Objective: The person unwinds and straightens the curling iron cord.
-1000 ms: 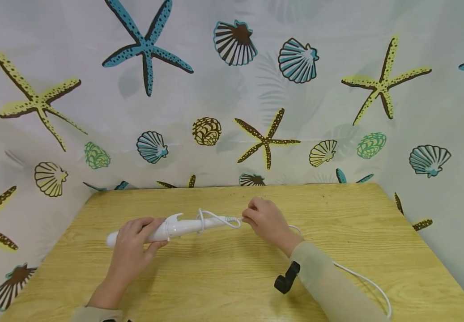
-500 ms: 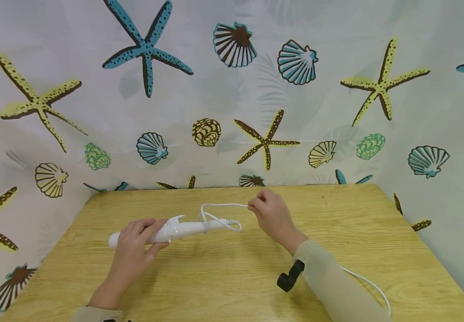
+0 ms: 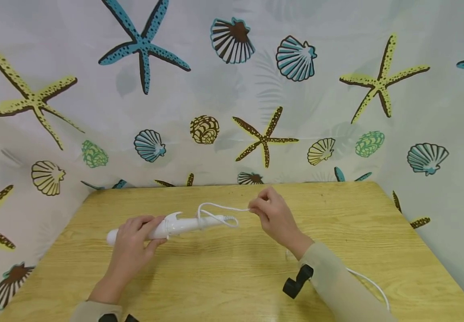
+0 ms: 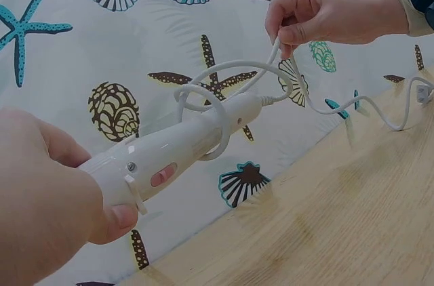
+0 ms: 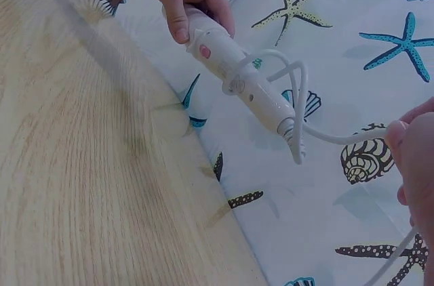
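My left hand (image 3: 133, 243) grips a white curling iron (image 3: 185, 225) around its left part and holds it over the table, tilted slightly up to the right. A pinkish switch (image 4: 163, 174) shows on its handle in the left wrist view. The white power cord (image 3: 223, 206) leaves the handle's end, bends back and loops once around the handle. To the right, my right hand (image 3: 276, 219) pinches the cord between thumb and fingers, apart from the iron. Beyond this pinch the cord hangs down, partly hidden behind the right forearm in the head view.
A wooden table (image 3: 232, 286) lies beneath both hands. Behind and beside it hangs a white curtain (image 3: 175, 103) printed with starfish and shells. The cord's plug (image 4: 424, 93) appears at the right edge of the left wrist view. More cord (image 3: 370, 282) trails on the table's right side.
My right hand has moved right and slightly up from near the handle's end, drawing out a length of cord from the loop. My left hand and the curling iron stay nearly in place.
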Available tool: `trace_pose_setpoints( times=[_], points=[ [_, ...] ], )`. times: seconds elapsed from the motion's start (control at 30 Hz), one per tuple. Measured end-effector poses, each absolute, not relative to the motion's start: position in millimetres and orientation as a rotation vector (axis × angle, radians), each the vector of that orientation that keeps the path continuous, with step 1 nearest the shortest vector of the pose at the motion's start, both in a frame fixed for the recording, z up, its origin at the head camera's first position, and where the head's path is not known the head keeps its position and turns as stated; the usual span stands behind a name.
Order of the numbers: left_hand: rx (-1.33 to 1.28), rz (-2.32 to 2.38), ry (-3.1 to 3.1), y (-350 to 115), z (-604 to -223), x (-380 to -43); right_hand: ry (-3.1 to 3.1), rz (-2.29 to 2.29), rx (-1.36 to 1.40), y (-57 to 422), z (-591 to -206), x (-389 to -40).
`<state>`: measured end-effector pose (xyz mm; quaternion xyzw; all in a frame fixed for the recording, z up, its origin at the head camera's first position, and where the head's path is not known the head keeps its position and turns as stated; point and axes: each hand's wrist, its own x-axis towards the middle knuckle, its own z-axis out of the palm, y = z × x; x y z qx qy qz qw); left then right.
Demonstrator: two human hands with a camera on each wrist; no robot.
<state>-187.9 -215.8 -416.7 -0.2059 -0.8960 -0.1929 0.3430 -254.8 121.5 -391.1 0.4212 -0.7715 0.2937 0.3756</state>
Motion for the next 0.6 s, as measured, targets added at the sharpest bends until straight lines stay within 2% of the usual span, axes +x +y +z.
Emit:
trace_pose_setpoints(
  times=[0.6],
  points=[
    [-0.436,-0.450,-2.336,-217,-416,-189,-1.754,1.089,1.292,126,-370,-235]
  ],
)
